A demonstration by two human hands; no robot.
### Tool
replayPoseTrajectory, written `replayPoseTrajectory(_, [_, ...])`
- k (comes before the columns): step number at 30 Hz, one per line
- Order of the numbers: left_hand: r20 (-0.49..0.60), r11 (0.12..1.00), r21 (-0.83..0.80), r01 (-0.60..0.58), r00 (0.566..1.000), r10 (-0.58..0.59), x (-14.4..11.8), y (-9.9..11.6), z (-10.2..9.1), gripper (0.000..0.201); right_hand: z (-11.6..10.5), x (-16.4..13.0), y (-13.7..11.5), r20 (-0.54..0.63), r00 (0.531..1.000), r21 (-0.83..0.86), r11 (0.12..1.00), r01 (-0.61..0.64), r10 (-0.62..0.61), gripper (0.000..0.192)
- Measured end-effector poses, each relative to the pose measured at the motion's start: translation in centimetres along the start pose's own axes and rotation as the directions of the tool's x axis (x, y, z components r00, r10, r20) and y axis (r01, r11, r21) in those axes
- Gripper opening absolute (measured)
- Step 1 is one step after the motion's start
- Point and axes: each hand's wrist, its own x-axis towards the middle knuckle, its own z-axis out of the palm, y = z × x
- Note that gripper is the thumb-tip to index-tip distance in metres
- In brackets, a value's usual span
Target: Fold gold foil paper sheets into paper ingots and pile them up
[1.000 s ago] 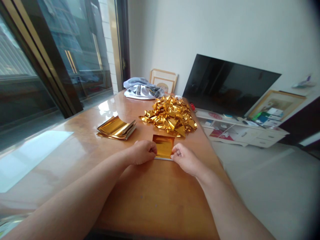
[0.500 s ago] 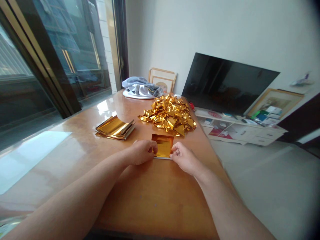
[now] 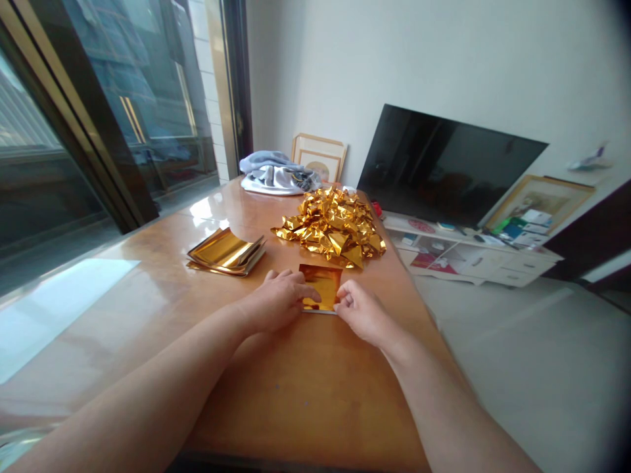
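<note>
A square gold foil sheet lies on the wooden table between my hands, a pale strip showing along its near edge. My left hand is open at its left side, the index finger reaching over the foil and the other fingers partly hidden. At the lower right edge, my right hand has its thumb and fingers pinched on the sheet. Beyond it rises a heap of folded gold foil pieces. To the left rests a stack of flat gold foil sheets, curling up at its edges.
Bundled cloth and a framed picture are at the far end of the table. A large dark television stands on a white cabinet to the right. Glass doors run along the left.
My left hand has loosened from its pinch at the sheet's left edge, and its index finger now stretches rightward over the foil. My right hand stays in place.
</note>
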Motion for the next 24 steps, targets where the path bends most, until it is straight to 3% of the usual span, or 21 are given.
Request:
replayPoseTrajectory(6, [0.069,0.985,0.099,-0.141,0.988,0.135,-0.1,0.7,-0.5,0.039,0.2,0.2,0.2,0.001,1.0,-0.019,1.0,-0.004,0.004,0.012])
replayPoseTrajectory(12, [0.103,0.971,0.149,-0.188,0.979,0.174,-0.1,1.2,-0.7,0.034,0.2,0.1,0.0,-0.002,1.0,-0.079,0.997,-0.018,0.018,0.011])
replayPoseTrajectory(19, [0.126,0.961,0.184,-0.205,0.975,0.184,-0.2,1.8,-0.8,0.026,-2.6,-1.4,-2.0,-0.051,0.998,-0.312,0.95,0.008,-0.025,0.008])
replayPoseTrajectory(21, [0.123,0.964,0.179,-0.196,0.977,0.176,-0.2,1.7,-0.7,0.026,-3.3,-2.1,-3.0,-0.011,0.999,-0.384,0.923,0.033,-0.04,0.018])
replayPoseTrajectory(24, [0.111,0.965,0.179,-0.193,0.978,0.175,-0.2,1.6,-0.7,0.028,-3.6,-3.4,-4.8,0.155,0.984,-0.458,0.877,0.148,-0.086,0.032])
